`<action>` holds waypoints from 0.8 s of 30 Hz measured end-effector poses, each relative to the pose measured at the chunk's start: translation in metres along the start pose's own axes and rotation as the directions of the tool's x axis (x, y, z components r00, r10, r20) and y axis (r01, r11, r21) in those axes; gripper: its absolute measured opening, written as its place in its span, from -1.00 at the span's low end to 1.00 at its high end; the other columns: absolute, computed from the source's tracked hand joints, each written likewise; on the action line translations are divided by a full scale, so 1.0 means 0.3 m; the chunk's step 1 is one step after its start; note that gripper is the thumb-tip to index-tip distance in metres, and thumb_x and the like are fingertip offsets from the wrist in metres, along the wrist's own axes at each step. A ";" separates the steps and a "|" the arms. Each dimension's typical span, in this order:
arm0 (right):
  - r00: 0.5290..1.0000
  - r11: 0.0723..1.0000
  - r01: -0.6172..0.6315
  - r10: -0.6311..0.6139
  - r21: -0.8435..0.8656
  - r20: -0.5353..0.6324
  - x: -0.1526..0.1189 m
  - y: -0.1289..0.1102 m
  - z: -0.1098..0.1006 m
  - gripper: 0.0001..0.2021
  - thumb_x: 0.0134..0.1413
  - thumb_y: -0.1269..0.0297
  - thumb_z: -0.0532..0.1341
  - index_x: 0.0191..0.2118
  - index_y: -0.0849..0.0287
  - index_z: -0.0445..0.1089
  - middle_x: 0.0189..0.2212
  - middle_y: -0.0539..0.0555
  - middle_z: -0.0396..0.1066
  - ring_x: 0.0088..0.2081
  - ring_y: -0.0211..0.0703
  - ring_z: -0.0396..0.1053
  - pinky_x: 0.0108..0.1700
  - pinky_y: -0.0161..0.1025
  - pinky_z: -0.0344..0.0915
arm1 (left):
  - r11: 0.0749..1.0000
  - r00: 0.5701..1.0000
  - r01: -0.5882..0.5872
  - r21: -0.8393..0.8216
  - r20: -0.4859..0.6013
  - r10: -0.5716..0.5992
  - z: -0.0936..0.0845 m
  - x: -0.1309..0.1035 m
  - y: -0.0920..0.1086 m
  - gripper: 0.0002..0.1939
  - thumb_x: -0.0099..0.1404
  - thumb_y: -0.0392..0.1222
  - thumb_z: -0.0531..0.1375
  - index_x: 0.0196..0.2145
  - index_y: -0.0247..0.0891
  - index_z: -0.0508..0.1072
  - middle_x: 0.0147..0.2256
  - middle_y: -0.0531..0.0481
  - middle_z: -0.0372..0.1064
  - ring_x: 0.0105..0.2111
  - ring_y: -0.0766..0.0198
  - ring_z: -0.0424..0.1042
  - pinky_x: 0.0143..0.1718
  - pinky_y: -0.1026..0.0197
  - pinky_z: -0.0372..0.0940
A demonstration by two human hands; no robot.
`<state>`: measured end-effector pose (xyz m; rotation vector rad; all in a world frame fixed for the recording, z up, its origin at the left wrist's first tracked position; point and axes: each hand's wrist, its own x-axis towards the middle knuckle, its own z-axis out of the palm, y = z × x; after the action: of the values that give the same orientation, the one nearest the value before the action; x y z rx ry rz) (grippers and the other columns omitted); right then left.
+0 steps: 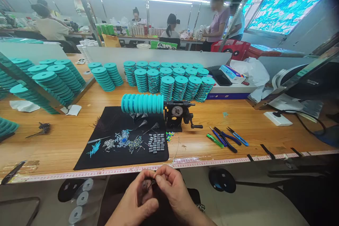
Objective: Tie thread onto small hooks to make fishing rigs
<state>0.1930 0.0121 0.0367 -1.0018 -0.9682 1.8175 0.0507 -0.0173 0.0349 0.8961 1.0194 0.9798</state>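
My left hand (139,197) and my right hand (174,192) meet in front of the table's edge, fingertips touching. Both are closed in a pinch around something small, thin and dark that the fingers mostly cover. Beyond them lies a black mat (97,159) with small parts: grey cylindrical weights (156,143), turquoise tubes (94,148), small metal pieces (135,144), translucent clips (122,138) and fine dark wire strands (140,124). Behind the mat, a hand-cranked winder (177,113) carries a row of turquoise spools (141,103).
Stacks of turquoise spools (166,86) stand along the back and left. Pliers (227,139), a green-handled tool (215,140) and blue tweezers (237,136) lie to the right. A measuring tape (87,174) runs along the front edge. Several people sit or stand at far benches.
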 end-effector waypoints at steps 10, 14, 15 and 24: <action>0.991 0.991 0.059 -0.073 -0.123 -0.113 -0.013 -0.013 0.003 -0.55 0.04 -0.14 0.27 -0.33 0.23 0.33 -0.50 -0.06 0.20 -0.47 -0.30 0.12 -0.39 -0.34 0.12 | 0.847 0.959 -0.159 0.508 -0.125 0.255 -0.012 -0.008 0.024 -0.81 0.34 -0.10 0.12 -0.39 -0.21 0.38 -0.48 0.02 0.42 -0.44 0.24 0.42 -0.34 0.27 0.27; 0.991 0.990 0.060 -0.074 -0.126 -0.111 -0.005 -0.013 0.007 -0.55 0.04 -0.13 0.28 -0.34 0.24 0.33 -0.50 -0.06 0.21 -0.47 -0.31 0.11 -0.38 -0.34 0.13 | 0.966 0.967 -0.201 0.162 -0.127 0.222 0.009 -0.008 0.025 -0.76 0.34 -0.02 0.12 -0.42 -0.19 0.30 -0.57 0.11 0.29 -0.54 0.29 0.29 -0.44 0.28 0.23; 0.991 0.990 0.061 -0.076 -0.131 -0.112 -0.005 -0.014 0.007 -0.56 0.04 -0.13 0.28 -0.34 0.24 0.34 -0.50 -0.06 0.21 -0.46 -0.31 0.11 -0.38 -0.35 0.13 | 0.977 0.974 -0.204 0.063 -0.084 0.209 0.013 -0.007 0.026 -0.74 0.31 0.01 0.15 -0.42 -0.18 0.26 -0.58 0.12 0.25 -0.55 0.30 0.26 -0.46 0.28 0.21; 0.985 0.948 0.125 -0.153 -0.292 -0.076 -0.026 0.008 -0.007 -0.61 0.16 -0.10 0.17 -0.30 0.19 0.36 -0.55 -0.08 0.16 -0.54 -0.31 0.07 -0.47 -0.35 0.10 | 0.960 0.969 -0.114 0.255 -0.183 0.164 0.013 0.002 0.035 -0.76 0.29 -0.04 0.17 -0.44 -0.18 0.25 -0.61 0.11 0.28 -0.60 0.32 0.26 -0.52 0.32 0.21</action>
<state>0.1969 0.0045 0.0357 -1.1550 -1.2338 1.5246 0.0523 -0.0141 0.0455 1.0984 1.2837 1.0973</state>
